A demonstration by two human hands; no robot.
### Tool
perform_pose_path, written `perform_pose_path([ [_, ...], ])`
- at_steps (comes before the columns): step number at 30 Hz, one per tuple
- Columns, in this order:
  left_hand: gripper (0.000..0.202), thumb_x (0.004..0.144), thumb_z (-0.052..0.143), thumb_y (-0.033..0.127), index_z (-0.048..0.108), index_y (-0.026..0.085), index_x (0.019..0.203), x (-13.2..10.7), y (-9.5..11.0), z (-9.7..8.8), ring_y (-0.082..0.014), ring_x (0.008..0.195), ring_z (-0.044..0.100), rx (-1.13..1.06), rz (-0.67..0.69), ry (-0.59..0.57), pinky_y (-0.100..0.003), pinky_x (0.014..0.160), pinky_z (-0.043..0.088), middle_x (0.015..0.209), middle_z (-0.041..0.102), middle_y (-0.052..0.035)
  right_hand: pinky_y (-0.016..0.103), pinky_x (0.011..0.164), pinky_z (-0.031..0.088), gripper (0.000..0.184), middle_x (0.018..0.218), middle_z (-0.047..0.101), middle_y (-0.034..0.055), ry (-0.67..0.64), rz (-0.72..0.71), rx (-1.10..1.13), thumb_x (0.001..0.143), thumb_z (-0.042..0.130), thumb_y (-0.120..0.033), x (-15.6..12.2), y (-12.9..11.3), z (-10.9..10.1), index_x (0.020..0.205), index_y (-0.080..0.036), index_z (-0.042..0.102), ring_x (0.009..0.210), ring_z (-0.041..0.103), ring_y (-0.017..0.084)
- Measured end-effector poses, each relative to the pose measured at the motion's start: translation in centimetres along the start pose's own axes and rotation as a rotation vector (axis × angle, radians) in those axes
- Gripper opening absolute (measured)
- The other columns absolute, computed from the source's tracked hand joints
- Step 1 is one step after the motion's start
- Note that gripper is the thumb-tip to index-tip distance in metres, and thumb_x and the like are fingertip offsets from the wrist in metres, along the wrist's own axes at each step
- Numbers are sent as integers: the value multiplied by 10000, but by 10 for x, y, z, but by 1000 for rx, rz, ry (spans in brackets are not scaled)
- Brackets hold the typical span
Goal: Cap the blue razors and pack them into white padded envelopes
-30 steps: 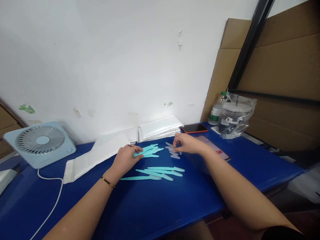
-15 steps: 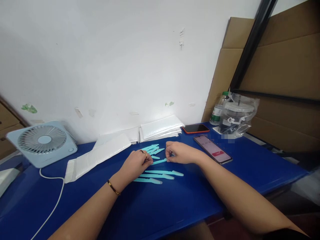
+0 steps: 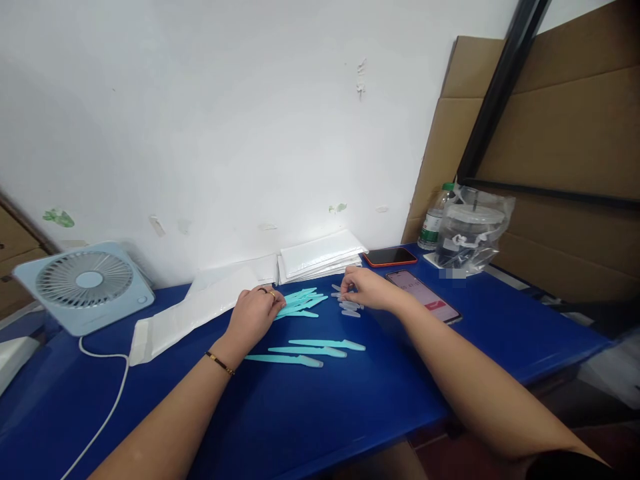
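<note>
Several turquoise eyebrow razors (image 3: 303, 300) lie in a loose pile on the blue table. At the pile's left end my left hand (image 3: 257, 312) has its thumb and fingers pinched on a razor; most of that razor is hidden. To the right of the pile are several small clear caps (image 3: 351, 307). Over them is my right hand (image 3: 364, 288), its fingertips closed on a clear cap that barely shows. Nearer to me, three razors with covered heads (image 3: 317, 351) lie side by side, apart from the pile.
White padded mailers (image 3: 320, 256) lie along the wall, one long mailer (image 3: 195, 310) toward the left. A blue fan (image 3: 90, 280) with a white cable stands at left. Two phones (image 3: 423, 297) (image 3: 390, 257), a bottle (image 3: 434, 220) and a bagged cup (image 3: 470, 230) are at right.
My hands have moved apart from the razor they held together. The left went back and left to the pile, the right slightly back and right, uncovering the clear caps.
</note>
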State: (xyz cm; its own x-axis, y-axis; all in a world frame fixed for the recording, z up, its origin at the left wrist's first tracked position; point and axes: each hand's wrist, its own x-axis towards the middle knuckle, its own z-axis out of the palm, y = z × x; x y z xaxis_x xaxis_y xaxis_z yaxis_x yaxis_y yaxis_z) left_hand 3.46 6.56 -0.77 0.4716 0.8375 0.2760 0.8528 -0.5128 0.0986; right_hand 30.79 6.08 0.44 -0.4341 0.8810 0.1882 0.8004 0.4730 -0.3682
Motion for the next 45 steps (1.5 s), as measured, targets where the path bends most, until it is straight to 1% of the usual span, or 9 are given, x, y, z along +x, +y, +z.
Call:
perform_pose_path([
  [4,228,846,467,372,644,235,888,-2,5,-4,-201,862,565,-75,17,-3,-320,747,377,897,640,-27,232,623,394,174,874,582,48,-42,-22,66,703,670,-324,-7,-2,-8,780,-168,675,753,542,147],
  [10,225,805,536,441,651,252,850,-14,33,-6,-165,802,575,-253,220,-217,-262,692,390,829,642,1,226,490,339,163,675,618,0,-509,-42,38,567,742,-319,-17,-24,-3,632,-185,677,564,518,118],
  [15,199,837,497,320,632,227,725,-14,35,1,-149,733,571,-232,238,-262,-247,648,373,776,658,11,236,553,363,67,746,617,23,-354,-75,5,658,679,-242,-13,-30,6,671,-178,667,665,545,146],
  [25,217,843,463,351,640,228,818,-4,3,-10,-191,797,579,-33,12,-57,-304,719,368,846,659,-18,238,636,384,77,844,595,57,1,50,-32,727,637,-238,-5,-1,-4,737,-164,659,754,545,159],
  [28,223,811,507,415,646,244,846,-7,4,-13,-159,746,575,-166,50,-146,-264,656,373,862,647,4,235,627,388,171,850,595,48,-58,17,44,722,650,-339,-9,-9,-6,753,-172,670,763,549,159],
  [32,246,767,564,466,662,241,786,-14,16,-18,-138,697,546,-245,192,-340,-233,589,349,782,626,13,230,548,367,321,819,596,33,-345,-81,63,630,699,-477,-16,-38,1,749,-179,682,719,547,160],
  [35,261,743,593,477,664,229,782,-17,22,-19,-134,672,531,-250,224,-394,-227,563,331,757,622,6,229,504,335,246,822,613,33,-432,-48,10,649,692,-410,-17,-53,11,724,-177,669,661,536,145],
  [39,195,777,568,399,654,226,749,-15,22,-15,-130,641,535,-257,192,-418,-227,550,321,692,628,15,229,547,354,141,824,621,34,-357,-45,26,707,661,-320,-13,-51,17,714,-179,656,703,553,151],
  [45,200,797,520,339,635,209,698,-4,9,-11,-146,654,558,-114,54,-196,-261,611,347,768,647,-2,228,614,379,84,864,609,48,-77,54,-17,741,625,-243,-8,-24,4,710,-167,644,761,561,157],
])
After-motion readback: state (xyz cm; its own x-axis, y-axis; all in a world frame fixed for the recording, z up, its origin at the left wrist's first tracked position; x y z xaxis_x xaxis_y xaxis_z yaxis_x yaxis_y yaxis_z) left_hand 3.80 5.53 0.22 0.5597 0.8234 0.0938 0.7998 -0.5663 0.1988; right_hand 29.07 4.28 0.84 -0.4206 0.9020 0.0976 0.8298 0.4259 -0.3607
